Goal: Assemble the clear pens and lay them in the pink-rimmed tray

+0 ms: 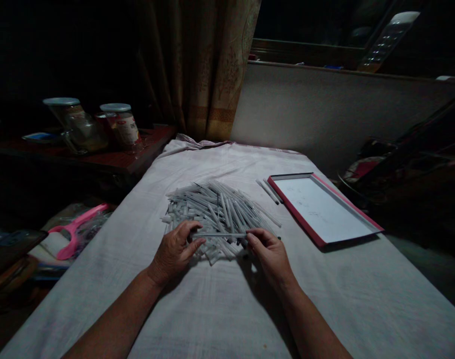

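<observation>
Both hands – left hand (pixel 175 251) and right hand (pixel 270 253) – hold one thin tube (pixel 223 235) crosswise at the near edge of a heap of tubes (pixel 222 204).
The forearms reach in from the lower corners and slant toward each other, wrists low, backs of the hands partly turned up. The left fingers are nearly closed around the tube's left end, thumb below and index finger curled above; the right thumb and index finger pinch its right end, the other fingers bent behind. The heap lies on the cloth-covered surface (pixel 197 314) – with two loose tubes (pixel 267 192) to its right, just beside a red-edged tray (pixel 330 212).
</observation>
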A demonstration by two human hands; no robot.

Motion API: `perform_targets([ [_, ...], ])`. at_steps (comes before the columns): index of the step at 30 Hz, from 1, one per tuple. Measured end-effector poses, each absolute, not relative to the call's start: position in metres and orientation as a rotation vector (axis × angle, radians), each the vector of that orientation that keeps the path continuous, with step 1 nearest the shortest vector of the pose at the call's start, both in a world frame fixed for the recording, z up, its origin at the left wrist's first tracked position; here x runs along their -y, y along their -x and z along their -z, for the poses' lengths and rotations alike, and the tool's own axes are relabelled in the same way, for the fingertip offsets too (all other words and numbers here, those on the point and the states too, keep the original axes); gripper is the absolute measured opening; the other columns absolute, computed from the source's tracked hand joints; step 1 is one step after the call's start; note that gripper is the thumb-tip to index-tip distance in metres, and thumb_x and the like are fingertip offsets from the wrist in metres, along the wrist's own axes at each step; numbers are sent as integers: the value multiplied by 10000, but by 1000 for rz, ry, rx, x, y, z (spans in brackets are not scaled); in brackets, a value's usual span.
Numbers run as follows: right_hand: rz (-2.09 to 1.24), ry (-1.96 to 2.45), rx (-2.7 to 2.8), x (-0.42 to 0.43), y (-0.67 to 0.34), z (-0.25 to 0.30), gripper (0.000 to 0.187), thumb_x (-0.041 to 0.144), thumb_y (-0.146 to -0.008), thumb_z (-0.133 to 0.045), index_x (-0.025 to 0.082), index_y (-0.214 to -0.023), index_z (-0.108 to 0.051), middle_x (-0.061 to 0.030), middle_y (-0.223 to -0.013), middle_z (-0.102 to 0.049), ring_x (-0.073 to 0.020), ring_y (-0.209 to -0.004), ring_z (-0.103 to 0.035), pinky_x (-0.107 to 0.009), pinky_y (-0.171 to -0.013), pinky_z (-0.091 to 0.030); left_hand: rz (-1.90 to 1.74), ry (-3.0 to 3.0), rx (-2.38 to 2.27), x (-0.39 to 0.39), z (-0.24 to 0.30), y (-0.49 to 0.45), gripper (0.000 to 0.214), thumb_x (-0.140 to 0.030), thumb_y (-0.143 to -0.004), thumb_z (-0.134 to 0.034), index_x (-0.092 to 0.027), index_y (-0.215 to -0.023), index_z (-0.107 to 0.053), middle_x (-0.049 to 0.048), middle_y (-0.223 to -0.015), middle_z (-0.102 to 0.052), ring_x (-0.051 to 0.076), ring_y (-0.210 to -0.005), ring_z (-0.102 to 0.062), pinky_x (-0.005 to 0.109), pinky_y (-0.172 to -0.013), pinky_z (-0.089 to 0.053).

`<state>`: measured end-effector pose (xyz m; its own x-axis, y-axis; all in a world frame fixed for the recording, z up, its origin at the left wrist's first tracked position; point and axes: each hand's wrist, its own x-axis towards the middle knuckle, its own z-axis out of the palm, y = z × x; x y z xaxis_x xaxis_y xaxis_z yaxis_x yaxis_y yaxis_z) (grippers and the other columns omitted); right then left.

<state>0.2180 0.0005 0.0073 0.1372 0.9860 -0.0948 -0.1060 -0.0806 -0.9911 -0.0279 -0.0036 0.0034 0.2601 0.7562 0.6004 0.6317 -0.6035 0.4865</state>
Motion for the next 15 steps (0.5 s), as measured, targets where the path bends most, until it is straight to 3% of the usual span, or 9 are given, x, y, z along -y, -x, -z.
perform_targets([
  [5, -1222, 1274, 970, -2, -219, -3, 407, 529, -575, -828, 163, -711, -713, 18, -552, -595, -105, -504, -487, -222, -472, -369, -1298, -2405, -1273, 4, -5, 28, 106, -264, -971, -526, -205, -1024, -596, 17, -856, -661, 142, -786, -658, 236, -728, -519],
  [9, -1240, 1228, 999, 0, -221, 0, 367, 479, -604, -830, 171, -771, -723, 18, -577, -598, -110, -525, -497, -221, -481, -368, -1248, -2441, -1313, 2, -2, 33, 163, -309, -982, -511, -201, -951, -629, 8, -802, -675, 135, -721, -669, 219, -673, -512],
  [15, -1218, 1261, 1037, 0, -221, 3, 339, 483, -658, -783, 161, -732, -705, 20, -562, -585, -101, -502, -472, -221, -470, -368, -1282, -2427, -1296, 4, -2, 29, 208, -310, -975, -526, -200, -1143, -580, 45, -971, -706, 143, -806, -689, 224, -719, -535],
])
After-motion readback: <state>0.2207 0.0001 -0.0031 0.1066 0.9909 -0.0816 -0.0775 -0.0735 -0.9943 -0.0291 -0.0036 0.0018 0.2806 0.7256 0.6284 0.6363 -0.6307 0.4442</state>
